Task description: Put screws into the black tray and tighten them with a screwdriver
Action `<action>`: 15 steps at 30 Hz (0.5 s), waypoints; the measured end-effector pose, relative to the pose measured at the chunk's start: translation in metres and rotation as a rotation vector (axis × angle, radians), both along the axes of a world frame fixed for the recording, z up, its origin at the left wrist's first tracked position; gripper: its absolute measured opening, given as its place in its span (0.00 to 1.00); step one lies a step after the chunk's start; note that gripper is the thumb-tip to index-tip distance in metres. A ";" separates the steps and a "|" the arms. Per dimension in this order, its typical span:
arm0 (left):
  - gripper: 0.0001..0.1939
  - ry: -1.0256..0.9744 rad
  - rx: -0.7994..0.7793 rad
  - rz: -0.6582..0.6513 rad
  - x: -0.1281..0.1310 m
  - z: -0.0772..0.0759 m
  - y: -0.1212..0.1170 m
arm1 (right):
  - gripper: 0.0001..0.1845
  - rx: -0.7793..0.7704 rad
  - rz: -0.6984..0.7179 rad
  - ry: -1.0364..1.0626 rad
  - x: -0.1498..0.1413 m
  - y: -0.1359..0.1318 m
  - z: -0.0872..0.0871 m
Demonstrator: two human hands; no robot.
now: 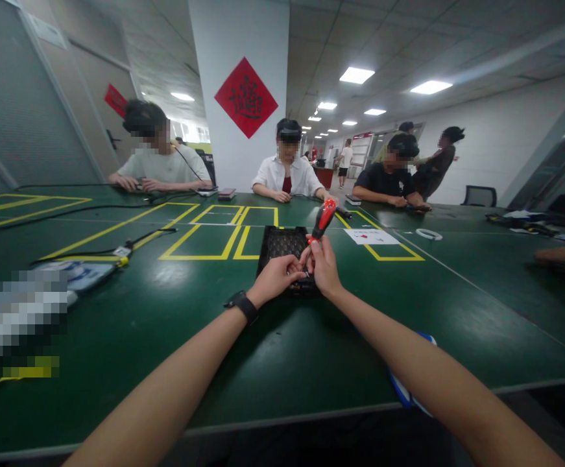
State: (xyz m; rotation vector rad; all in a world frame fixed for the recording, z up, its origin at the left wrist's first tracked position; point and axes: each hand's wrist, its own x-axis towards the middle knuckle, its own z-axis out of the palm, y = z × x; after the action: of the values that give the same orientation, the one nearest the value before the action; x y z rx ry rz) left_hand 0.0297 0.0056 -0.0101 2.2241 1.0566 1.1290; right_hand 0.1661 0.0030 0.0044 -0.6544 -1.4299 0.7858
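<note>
A black open tray-like case with a patterned inside lies on the green table before me. My right hand is closed round a screwdriver with a red and black handle. The handle tilts up and to the right, and the shaft points down between my hands. Over the case's near part, my left hand has its fingers pinched together close to the screwdriver's lower end. What those fingers hold is too small and too hidden to tell. A black band sits on my left wrist.
Yellow tape outlines mark the green table. A white paper and a white ring lie to the right. Cables and a pouch-like item are at left. A blue-and-white object is partly under my right forearm. Several people sit opposite.
</note>
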 end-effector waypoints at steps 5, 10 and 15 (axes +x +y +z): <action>0.07 0.074 0.045 -0.006 -0.002 0.003 -0.001 | 0.17 -0.022 0.050 0.005 0.000 0.001 0.000; 0.08 0.088 0.038 -0.071 -0.001 0.005 -0.001 | 0.17 -0.038 0.071 0.007 0.000 0.002 0.000; 0.09 0.040 0.007 -0.008 0.001 0.001 0.000 | 0.17 0.001 0.013 -0.011 0.000 0.002 -0.001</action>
State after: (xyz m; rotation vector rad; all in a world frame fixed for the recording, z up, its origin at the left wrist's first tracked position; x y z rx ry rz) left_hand 0.0304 0.0056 -0.0088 2.2633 1.0607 1.0909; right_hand 0.1657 0.0053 0.0030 -0.6503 -1.4460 0.7929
